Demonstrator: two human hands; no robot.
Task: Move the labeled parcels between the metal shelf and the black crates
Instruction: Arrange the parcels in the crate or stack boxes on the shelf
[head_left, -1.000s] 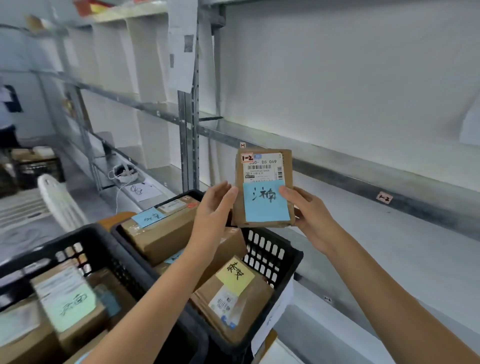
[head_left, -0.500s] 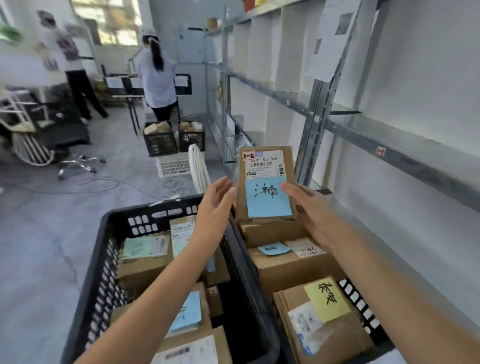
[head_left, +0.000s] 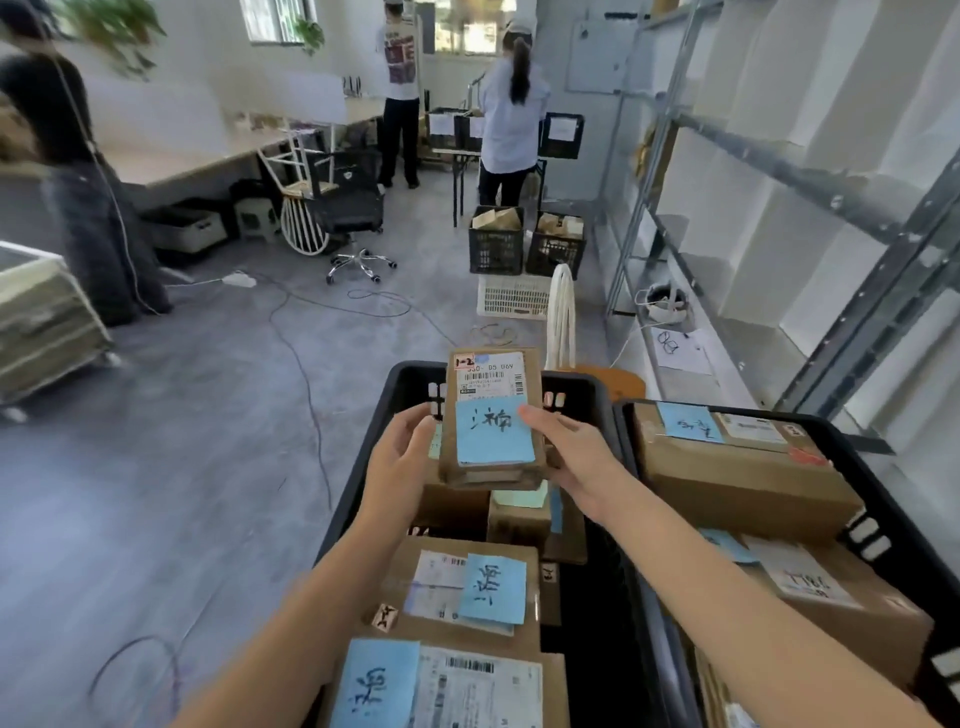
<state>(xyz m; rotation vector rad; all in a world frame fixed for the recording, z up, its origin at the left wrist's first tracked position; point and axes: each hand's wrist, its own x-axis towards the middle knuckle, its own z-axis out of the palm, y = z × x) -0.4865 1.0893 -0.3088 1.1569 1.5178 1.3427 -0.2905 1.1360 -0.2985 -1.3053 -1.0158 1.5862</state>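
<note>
Soft daylight, wide-angle warp.
Blown-out glass windows (head_left: 467, 31) at 12 o'clock; dark-clothed person (head_left: 67, 171) blurred at 10; grey metal shelf (head_left: 779, 169) bowed at 2.

Head-worn view, down over black crate (head_left: 410, 379)

black office chair (head_left: 348, 208) mid-floor | white basket (head_left: 511, 297) on floor | cables (head_left: 306, 358) across grey floor | person in white tee (head_left: 399, 67), person in pale shirt (head_left: 511, 109) at far tables

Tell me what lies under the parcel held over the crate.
Brown parcels stacked in the black crate, one bearing a pale green note. The held parcel covers their far tops and labels; the crate floor is hidden.
</note>
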